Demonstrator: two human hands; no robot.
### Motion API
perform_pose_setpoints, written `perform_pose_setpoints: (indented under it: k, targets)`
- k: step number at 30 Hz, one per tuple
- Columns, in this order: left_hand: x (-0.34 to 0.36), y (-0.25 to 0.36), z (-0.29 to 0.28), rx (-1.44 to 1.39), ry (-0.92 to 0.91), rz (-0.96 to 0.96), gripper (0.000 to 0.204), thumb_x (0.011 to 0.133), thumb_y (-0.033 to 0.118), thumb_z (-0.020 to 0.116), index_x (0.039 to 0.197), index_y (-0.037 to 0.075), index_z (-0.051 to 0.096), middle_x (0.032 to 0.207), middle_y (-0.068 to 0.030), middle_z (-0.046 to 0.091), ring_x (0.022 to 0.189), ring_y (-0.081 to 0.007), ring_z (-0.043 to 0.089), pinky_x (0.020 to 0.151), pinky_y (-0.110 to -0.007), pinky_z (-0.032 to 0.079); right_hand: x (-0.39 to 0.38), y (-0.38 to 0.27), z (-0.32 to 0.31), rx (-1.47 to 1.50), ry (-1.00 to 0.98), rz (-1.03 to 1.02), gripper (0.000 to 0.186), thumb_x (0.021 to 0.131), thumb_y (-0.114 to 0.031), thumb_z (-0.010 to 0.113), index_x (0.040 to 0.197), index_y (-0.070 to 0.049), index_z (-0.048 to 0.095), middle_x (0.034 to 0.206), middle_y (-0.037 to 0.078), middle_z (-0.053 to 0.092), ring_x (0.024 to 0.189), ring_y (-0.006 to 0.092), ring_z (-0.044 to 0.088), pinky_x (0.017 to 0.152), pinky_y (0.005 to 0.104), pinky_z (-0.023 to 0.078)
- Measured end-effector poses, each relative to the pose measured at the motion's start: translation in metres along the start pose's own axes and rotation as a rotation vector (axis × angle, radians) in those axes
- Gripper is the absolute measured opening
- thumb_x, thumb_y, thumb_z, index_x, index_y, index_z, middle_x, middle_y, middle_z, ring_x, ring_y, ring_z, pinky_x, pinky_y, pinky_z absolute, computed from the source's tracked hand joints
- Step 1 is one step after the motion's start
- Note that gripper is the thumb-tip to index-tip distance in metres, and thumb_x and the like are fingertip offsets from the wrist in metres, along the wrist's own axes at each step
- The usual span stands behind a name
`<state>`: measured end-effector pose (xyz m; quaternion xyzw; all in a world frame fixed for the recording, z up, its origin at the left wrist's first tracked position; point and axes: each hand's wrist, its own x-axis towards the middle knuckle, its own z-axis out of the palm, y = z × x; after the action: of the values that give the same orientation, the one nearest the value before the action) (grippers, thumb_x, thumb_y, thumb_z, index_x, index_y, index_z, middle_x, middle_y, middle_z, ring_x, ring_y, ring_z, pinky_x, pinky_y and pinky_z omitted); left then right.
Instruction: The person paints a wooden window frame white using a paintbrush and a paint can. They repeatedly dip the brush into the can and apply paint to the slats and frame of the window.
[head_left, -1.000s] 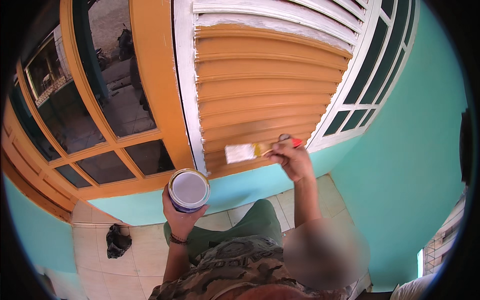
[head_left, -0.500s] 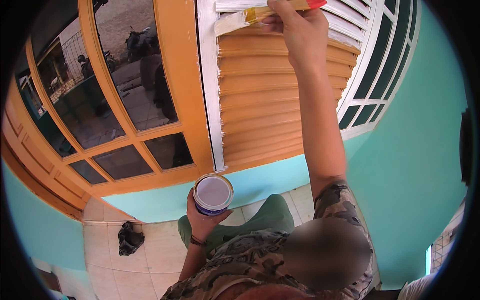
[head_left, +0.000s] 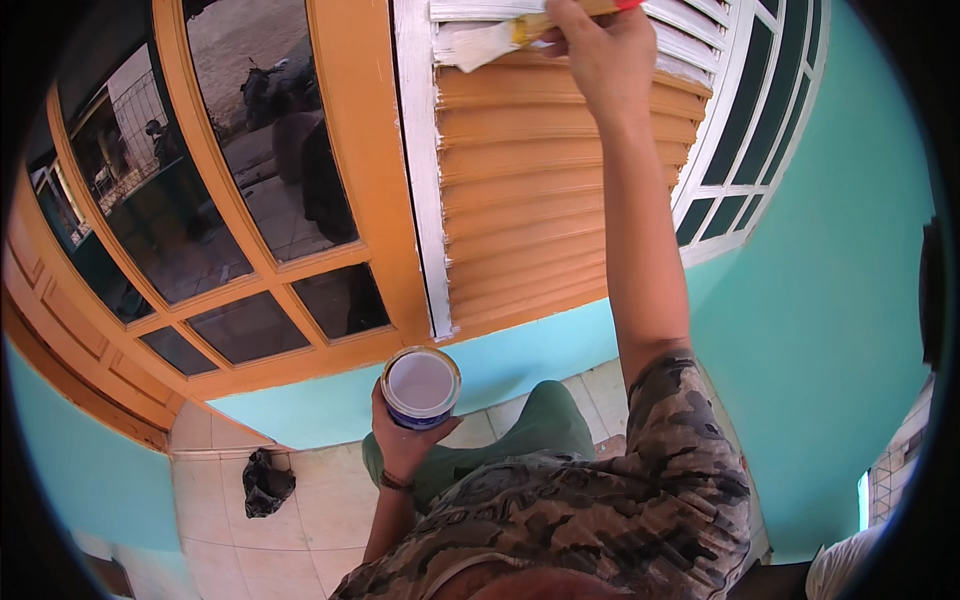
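Note:
My right hand grips a wide paintbrush by its wooden, red-tipped handle. White paint coats the bristles, which lie against the left end of an upper slat on the louvred shutter. The top slats are white, and those below the brush are orange. A white upright strip borders the slats on the left. Low in front of my body, my left hand is wrapped round a paint can. The can is held upright, its top uncovered, with pale paint inside.
Left of the shutter stands an orange-framed glass window; a white window grille is on the right. Turquoise wall runs along the right side. A crumpled black plastic bag lies on the tiled floor.
The brush has shifted slightly to the right, its bristles now angled lower along the slat. The paint can stays in my left hand, almost in the same place.

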<state>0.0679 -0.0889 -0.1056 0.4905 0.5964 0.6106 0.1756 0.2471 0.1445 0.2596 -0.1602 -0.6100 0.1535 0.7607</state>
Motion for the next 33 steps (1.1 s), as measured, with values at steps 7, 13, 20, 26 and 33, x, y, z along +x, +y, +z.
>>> perform_pose_setpoints:
  k: [7,13,20,26,33]
  targets:
    - [-0.001,0.001,-0.002,0.013,-0.033,-0.015,0.110,0.050,0.025,0.100,0.139,-0.001,0.041,0.128,-0.0150,0.061,0.116,-0.0259,0.062,0.099,-0.038,0.051,0.005,-0.006,-0.017,0.167,-0.125,-0.015,0.010,0.091,-0.005,0.068,0.087,-0.001,0.060,0.072,0.006,0.065,0.062,0.0121,0.063,0.053,0.0251,0.052]
    - [-0.003,0.008,0.002,-0.005,-0.010,0.026,0.109,0.051,0.024,0.100,0.139,-0.001,0.042,0.128,-0.0150,0.061,0.116,-0.0260,0.062,0.098,-0.037,0.051,0.017,0.036,-0.041,-0.181,-0.010,-0.025,0.020,0.091,-0.011,0.072,0.098,0.006,0.067,0.082,0.011,0.071,0.066,0.0173,0.070,0.062,0.0290,0.058]
    - [-0.008,0.000,-0.004,-0.014,-0.001,-0.009,0.108,0.052,0.025,0.100,0.140,0.000,0.041,0.128,-0.0150,0.061,0.116,-0.0256,0.062,0.098,-0.038,0.051,0.007,0.009,-0.080,-0.757,0.224,-0.461,0.021,0.083,-0.019,0.079,0.096,-0.006,0.069,0.079,0.009,0.072,0.068,0.0215,0.071,0.064,0.0348,0.055]
    - [-0.007,0.005,-0.001,-0.013,-0.001,0.000,0.108,0.053,0.025,0.100,0.140,0.000,0.042,0.129,-0.0143,0.061,0.117,-0.0253,0.062,0.099,-0.038,0.051,-0.056,-0.001,0.028,-0.926,-0.093,-0.658,0.020,0.078,-0.012,0.071,0.096,-0.016,0.064,0.084,0.008,0.059,0.081,0.0301,0.063,0.059,0.0438,0.053]
    - [-0.011,0.011,-0.003,0.007,0.019,-0.040,0.106,0.051,0.018,0.098,0.139,0.003,0.042,0.128,-0.0111,0.059,0.115,-0.0230,0.060,0.100,-0.038,0.050,-0.059,-0.030,0.041,-0.283,-0.025,-0.611,0.022,0.084,-0.007,0.074,0.102,-0.009,0.062,0.083,0.009,0.066,0.065,0.0247,0.067,0.053,0.0352,0.052]
